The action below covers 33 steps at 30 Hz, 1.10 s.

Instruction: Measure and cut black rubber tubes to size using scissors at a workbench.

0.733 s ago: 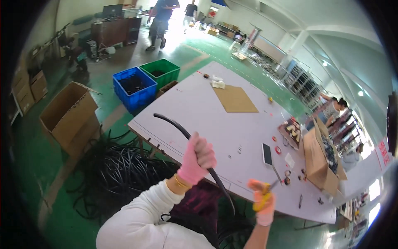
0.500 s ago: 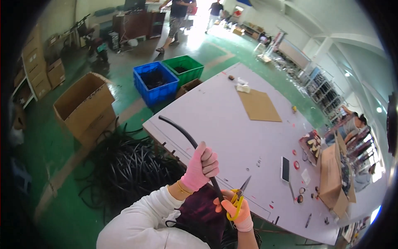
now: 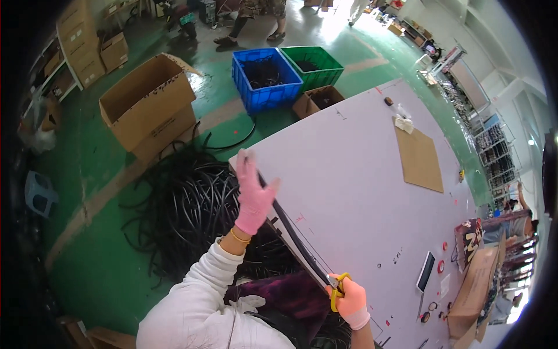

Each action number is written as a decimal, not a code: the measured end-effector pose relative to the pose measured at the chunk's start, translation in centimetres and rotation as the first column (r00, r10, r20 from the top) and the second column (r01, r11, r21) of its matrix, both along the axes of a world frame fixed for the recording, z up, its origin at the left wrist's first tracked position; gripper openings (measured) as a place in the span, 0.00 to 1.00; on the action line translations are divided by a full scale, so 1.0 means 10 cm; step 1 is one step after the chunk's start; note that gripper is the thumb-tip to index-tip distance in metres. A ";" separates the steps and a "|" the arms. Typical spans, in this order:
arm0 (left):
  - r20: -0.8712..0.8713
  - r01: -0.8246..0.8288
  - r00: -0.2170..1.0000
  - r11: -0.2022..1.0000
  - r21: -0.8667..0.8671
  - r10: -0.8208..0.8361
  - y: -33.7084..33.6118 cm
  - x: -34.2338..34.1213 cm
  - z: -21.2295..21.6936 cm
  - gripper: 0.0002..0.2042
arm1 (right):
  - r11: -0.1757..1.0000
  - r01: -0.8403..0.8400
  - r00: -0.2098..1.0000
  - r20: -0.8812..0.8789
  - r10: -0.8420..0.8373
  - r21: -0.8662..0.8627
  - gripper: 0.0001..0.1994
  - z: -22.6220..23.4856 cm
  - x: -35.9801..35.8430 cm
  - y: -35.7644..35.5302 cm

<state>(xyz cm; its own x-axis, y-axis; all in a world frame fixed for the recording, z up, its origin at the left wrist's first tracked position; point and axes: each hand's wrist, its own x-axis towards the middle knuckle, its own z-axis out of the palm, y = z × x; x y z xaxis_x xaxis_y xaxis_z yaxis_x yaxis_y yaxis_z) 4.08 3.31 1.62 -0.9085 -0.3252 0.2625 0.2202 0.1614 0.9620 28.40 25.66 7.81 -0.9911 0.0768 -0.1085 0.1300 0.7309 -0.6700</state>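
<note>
A length of black tube [image 3: 290, 230] lies along the near left edge of the white table [image 3: 349, 174]. My left hand [image 3: 256, 200], in a pink glove, is over its far end with fingers stretched and thumb apart. My right hand [image 3: 353, 301], in an orange-pink glove, is closed on yellow-handled scissors [image 3: 334, 301] at the tube's near end. The blades are partly hidden there, and I cannot tell whether they are cutting. A big heap of black tubes [image 3: 197, 200] spreads over the floor left of the table.
Beyond the heap stand a tall cardboard box [image 3: 154, 125], a blue crate [image 3: 270, 95] and a green crate [image 3: 322, 72]. On the table are a brown cardboard sheet [image 3: 419, 160], a phone [image 3: 425, 271] and tape rolls. A person's legs [image 3: 239, 26] show at the back.
The tube, held raised at a slant before, now lies along the table edge. My left hand has let go and moved up and left; my right hand has moved slightly right with the scissors.
</note>
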 end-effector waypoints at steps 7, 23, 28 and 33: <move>-0.208 0.177 0.875 0.688 -0.704 -0.438 -0.03 0.07 -0.07 0.12 | 0.995 -0.062 0.996 0.074 0.056 0.082 0.12 -0.05 -0.12 0.04; -0.114 0.219 0.890 0.633 -0.742 -0.441 -0.25 -0.37 -0.12 0.18 | 0.973 0.226 0.946 0.246 -0.210 -0.040 0.15 -0.13 -0.37 0.11; -0.148 0.154 0.912 0.653 -0.742 -0.383 -0.26 -0.41 -0.15 0.17 | 0.957 0.245 0.941 0.274 -0.197 -0.157 0.12 -0.03 -0.43 0.06; -0.159 0.125 0.924 0.666 -0.735 -0.349 -0.27 -0.42 -0.19 0.17 | 0.960 0.235 0.937 0.300 -0.182 -0.153 0.12 0.00 -0.47 0.01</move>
